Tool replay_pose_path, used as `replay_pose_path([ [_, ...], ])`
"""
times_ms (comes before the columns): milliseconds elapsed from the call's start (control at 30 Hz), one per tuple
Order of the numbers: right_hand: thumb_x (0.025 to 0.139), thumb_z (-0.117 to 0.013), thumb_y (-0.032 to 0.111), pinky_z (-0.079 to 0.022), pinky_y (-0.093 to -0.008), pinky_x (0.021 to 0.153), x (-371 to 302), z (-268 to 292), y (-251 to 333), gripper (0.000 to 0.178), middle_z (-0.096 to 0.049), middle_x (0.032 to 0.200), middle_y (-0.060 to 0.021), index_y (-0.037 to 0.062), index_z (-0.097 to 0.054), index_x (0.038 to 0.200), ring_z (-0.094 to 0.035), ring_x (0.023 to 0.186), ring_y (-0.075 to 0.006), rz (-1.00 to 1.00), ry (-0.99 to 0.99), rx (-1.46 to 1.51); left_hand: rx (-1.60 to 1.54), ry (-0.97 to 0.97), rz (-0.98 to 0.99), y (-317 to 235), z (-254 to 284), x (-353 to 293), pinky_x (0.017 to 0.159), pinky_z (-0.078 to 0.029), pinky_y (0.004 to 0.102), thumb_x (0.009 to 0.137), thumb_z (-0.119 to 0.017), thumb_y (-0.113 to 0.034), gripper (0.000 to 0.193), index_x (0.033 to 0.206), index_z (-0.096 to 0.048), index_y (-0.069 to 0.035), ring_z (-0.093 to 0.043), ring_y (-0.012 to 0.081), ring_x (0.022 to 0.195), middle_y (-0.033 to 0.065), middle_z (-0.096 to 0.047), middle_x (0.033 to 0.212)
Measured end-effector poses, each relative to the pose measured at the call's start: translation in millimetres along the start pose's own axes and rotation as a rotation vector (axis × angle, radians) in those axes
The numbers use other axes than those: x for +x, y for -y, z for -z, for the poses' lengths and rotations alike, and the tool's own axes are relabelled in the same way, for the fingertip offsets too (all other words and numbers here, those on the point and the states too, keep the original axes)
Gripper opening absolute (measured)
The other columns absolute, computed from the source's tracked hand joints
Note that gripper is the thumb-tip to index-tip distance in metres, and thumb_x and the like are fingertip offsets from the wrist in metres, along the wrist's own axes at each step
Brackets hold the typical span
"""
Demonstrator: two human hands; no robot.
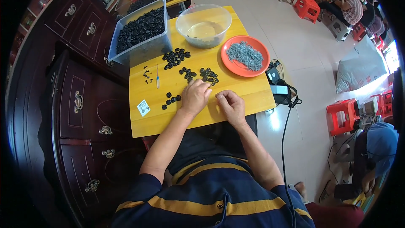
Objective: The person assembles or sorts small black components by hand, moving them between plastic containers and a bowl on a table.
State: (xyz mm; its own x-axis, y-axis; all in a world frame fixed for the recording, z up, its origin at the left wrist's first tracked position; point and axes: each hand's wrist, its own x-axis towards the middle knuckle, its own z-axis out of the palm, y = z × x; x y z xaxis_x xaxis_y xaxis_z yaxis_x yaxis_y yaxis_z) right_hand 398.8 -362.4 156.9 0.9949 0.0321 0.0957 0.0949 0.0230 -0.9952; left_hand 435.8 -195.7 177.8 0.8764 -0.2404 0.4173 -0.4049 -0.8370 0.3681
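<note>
The left hand [195,96] rests knuckles-up on the yellow table [236,90], fingers curled loosely; whether it grips anything cannot be told. Its fingertips reach toward a cluster of small black parts [209,75] lying just beyond them on the tabletop. The right hand [230,105] sits just beside the left, near the table's front edge, thumb and fingers pinched narrow together; whatever is between them is too small to make out.

To the left of the left hand lies a smaller group of black parts [170,100], and further left a white label [144,107]. Beyond the hands more black pieces are scattered in loose heaps [176,57], with a thin blue-handled tool [157,77] lying among them. At the back of the table stand a clear plastic bin of black parts [141,29], a clear bowl [203,20] and an orange plate [231,61] heaped with small grey metal pieces [245,55]. A dark wooden cabinet [80,97] stands to the left of the table. On the floor to the right a black cable [285,135] runs past red stools [341,116], near other people seated.
</note>
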Motion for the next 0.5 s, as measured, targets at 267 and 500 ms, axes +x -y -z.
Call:
replay_pose_path([
  [267,0.094,-0.066,0.015,-0.048,-0.0245,0.062,1.5,-2.6,1.3,0.015,-0.064,0.073,-0.0026,-0.0002,-0.068,0.091,-0.058,0.066,-0.0073,0.013,-0.035,0.015,-0.001,0.002,0.059,-2.5,6.0,-0.2,0.072,-0.052,0.0401,0.080,-0.073,-0.019,0.014,0.089,-0.070,-0.008,-0.064,0.0291,0.082,0.0081,-0.066,0.085],
  [500,0.094,-0.065,0.015,-0.048,-0.0246,0.062,3.2,0.0,-6.8,0.016,-0.063,0.072,-0.0017,-0.0002,-0.067,0.092,-0.057,0.066,-0.0072,0.010,-0.049,0.042,0.122,0.041,-0.029,-2.1,-0.7,1.1,0.072,-0.052,0.0409,0.084,-0.068,-0.018,0.010,0.087,-0.069,-0.009,-0.063,0.0299,0.081,0.0083,-0.064,0.083],
])
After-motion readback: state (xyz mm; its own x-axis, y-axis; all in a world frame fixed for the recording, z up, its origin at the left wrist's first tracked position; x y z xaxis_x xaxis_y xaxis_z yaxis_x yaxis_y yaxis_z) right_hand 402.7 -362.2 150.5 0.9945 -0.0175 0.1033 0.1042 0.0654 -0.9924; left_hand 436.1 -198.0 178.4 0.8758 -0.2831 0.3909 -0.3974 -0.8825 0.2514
